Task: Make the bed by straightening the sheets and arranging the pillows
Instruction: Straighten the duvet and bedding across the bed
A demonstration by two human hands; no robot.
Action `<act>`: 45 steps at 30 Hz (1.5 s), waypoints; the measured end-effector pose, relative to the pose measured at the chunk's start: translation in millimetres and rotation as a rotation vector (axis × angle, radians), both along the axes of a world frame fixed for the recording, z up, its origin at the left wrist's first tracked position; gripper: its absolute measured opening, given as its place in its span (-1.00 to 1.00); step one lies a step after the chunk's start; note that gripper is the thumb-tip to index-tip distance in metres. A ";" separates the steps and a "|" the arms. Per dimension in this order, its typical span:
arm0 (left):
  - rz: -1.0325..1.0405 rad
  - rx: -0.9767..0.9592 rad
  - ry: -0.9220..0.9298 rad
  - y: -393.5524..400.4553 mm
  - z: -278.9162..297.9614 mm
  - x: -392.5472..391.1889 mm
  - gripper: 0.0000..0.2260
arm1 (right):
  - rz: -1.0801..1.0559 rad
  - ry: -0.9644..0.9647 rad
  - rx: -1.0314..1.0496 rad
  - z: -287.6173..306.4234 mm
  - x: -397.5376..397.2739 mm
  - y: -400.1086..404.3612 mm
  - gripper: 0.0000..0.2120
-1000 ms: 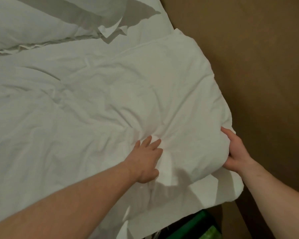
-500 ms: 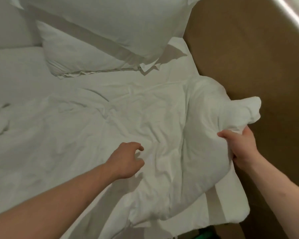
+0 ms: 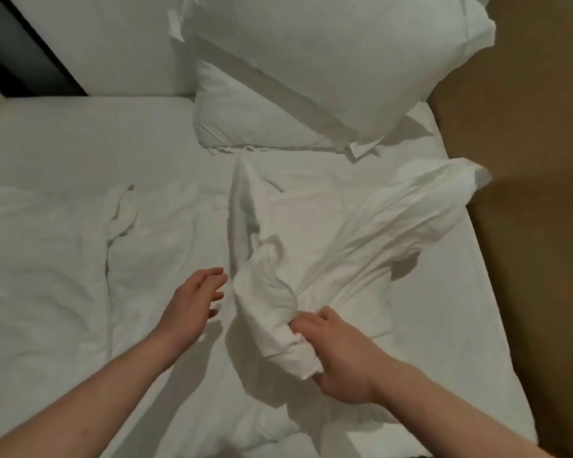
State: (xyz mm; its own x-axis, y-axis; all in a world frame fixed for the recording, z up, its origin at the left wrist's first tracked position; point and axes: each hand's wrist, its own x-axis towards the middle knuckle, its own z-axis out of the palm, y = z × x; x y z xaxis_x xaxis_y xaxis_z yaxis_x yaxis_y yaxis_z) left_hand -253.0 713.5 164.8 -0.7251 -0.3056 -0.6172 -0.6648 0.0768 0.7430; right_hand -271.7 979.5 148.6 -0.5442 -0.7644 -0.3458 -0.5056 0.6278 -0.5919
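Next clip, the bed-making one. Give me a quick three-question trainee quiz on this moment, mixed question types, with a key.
1. True or false: the left hand is gripping the duvet.
2. Which hand holds the bunched-up fold of duvet? A) the left hand B) the right hand C) both hands
3. Fill in: the two pillows at the head of the bed are stacked, the upper one lying ____ across the lower one.

Key:
1. False: its fingers are spread open beside the raised fold, closed on nothing.
2. B: the right hand is clenched on the bunched fabric.
3. Tilted (askew): its corner overhangs the lower pillow toward the brown floor.
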 end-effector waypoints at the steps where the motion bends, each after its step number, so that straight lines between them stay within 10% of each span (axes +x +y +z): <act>1: -0.040 0.025 -0.035 -0.4 -3.0 3.6 -0.83 | 0.051 -0.019 0.050 -14.4 10.8 -5.4 -0.43; 6: -0.200 -0.053 -0.265 7.1 -56.8 25.2 -0.31 | -0.259 -0.354 0.077 -49.2 38.5 -11.3 -0.31; 10: 0.095 -0.052 -0.382 10.5 -100.4 31.8 0.11 | -0.980 -0.160 -0.129 -59.5 10.5 -5.4 -0.32; 13: 0.243 -0.121 -0.296 9.0 -110.5 23.1 -0.14 | -1.346 -0.103 -0.104 -67.2 -46.2 -0.4 0.02; 18: -0.188 -0.399 0.181 16.0 -78.1 -13.6 -0.48 | -1.405 -0.258 0.070 -102.6 -117.1 -20.9 0.37; 22: -0.223 -0.395 0.390 2.4 -55.8 -46.3 -0.50 | -1.364 -0.267 0.149 -119.0 -123.4 -34.6 -0.19; 26: -0.185 -0.373 0.095 -52.5 -93.1 -53.2 -0.40 | -1.492 -0.189 -0.140 -94.9 -130.9 -16.7 -0.51; 30: -0.394 -0.357 -0.371 -90.6 -128.9 -35.7 -0.19 | -1.385 -0.180 -0.468 -32.6 -150.5 -26.7 -0.40; 36: -0.241 -0.228 -0.274 -104.1 -122.2 -38.1 -0.23 | -0.818 -0.263 -0.633 48.8 -134.0 -128.8 -0.33; 45: -0.342 -0.146 -0.162 -94.7 -101.8 31.3 -0.66 | -0.210 -0.362 0.010 -48.1 -58.6 -148.9 -0.37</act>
State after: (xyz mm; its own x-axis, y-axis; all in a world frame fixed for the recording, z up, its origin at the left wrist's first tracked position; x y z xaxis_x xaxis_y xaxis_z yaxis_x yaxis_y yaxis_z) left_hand -221.7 618.8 63.0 -0.6972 -0.1569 -0.6995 -0.6902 0.4107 0.5958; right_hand -330.3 830.5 100.6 -0.5295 -0.6458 -0.5501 -0.1263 0.7013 -0.7016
